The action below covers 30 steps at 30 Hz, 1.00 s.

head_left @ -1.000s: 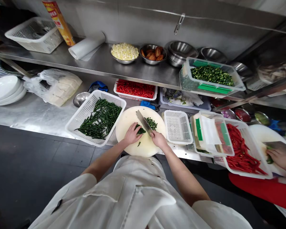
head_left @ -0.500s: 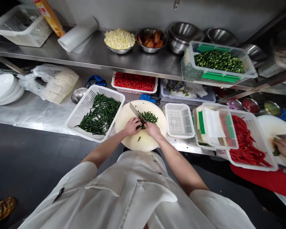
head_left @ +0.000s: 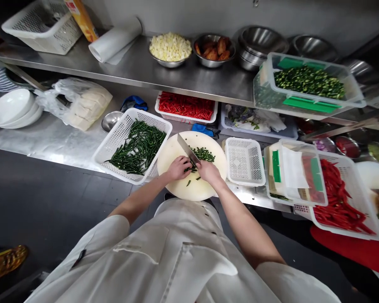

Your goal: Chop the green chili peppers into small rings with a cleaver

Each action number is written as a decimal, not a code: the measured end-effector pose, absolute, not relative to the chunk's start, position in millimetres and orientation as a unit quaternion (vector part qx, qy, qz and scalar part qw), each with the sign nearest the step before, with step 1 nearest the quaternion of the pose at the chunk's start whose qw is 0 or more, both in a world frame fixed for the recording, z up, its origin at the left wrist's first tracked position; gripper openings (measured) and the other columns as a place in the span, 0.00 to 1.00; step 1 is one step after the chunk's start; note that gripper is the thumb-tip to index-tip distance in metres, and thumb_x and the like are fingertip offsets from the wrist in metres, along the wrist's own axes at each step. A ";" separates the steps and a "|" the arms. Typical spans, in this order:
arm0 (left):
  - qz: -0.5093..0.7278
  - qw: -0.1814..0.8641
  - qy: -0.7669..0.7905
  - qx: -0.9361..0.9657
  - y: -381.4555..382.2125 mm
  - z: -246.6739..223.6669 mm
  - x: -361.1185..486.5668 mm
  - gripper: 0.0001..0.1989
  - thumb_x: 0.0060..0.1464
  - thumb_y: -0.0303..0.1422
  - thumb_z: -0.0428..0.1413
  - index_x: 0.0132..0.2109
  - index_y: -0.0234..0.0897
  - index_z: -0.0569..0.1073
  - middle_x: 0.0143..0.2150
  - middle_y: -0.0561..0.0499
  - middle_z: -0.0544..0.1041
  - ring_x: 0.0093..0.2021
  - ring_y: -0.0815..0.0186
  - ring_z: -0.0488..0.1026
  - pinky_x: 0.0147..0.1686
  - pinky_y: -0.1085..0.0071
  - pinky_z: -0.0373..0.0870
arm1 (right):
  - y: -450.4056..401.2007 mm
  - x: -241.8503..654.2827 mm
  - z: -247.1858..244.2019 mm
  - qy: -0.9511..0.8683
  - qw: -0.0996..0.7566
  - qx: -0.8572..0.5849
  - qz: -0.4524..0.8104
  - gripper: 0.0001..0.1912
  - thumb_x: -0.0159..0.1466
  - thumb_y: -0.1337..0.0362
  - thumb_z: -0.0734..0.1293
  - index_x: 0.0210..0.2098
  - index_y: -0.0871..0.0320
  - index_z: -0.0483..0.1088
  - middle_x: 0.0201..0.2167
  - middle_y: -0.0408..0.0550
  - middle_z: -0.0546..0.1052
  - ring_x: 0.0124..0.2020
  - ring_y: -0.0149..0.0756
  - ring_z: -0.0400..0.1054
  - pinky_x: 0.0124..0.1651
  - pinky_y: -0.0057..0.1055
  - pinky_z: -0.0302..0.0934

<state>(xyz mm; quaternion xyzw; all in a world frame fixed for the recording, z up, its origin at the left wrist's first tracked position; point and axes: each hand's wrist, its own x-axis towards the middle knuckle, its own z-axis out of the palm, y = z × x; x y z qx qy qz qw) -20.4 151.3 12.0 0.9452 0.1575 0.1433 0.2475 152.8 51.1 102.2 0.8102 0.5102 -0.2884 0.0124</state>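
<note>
Knife (head_left: 188, 148) gripped, green pods (head_left: 193, 168) pinned!

And the handle is wrapped by the closed right hand (head_left: 208, 171); left of that grip, on the round board (head_left: 189, 192), the pods are pressed by the curled left hand (head_left: 178, 168), chopped bits (head_left: 205, 154) are heaped just beyond

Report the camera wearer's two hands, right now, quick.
Left hand: fingers curled over green pieces on the board; how tightly it grips cannot be told.
Right hand: closed, holding the knife.

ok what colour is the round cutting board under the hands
Pale cream; the round cutting board shows best in the head view.
</note>
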 end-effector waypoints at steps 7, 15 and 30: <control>0.147 0.219 0.171 0.949 144.8 22.2 -24.6 0.10 0.69 0.40 0.56 0.48 0.43 0.80 0.53 0.44 0.76 0.58 0.52 0.67 0.61 0.53 0.67 | 61.3 148.4 87.4 0.506 -0.012 0.813 -0.289 0.19 0.79 0.58 0.58 0.55 0.59 0.77 0.52 0.57 0.83 0.53 0.45 0.77 0.52 0.31 0.64; 0.124 0.166 0.179 0.962 73.2 14.5 1.4 0.12 0.69 0.39 0.57 0.51 0.40 0.80 0.47 0.41 0.78 0.54 0.49 0.69 0.53 0.50 0.66 | 66.6 163.9 81.6 0.503 -0.047 0.812 -0.294 0.18 0.79 0.57 0.60 0.53 0.59 0.78 0.52 0.54 0.83 0.53 0.40 0.77 0.53 0.27 0.62; 0.167 0.208 0.198 0.943 142.0 19.4 -31.1 0.13 0.60 0.41 0.66 0.51 0.45 0.79 0.58 0.45 0.74 0.64 0.48 0.62 0.66 0.49 0.64 | 37.7 153.2 112.8 0.501 -0.029 0.824 -0.261 0.20 0.79 0.55 0.56 0.55 0.54 0.77 0.50 0.55 0.84 0.50 0.45 0.78 0.49 0.32 0.63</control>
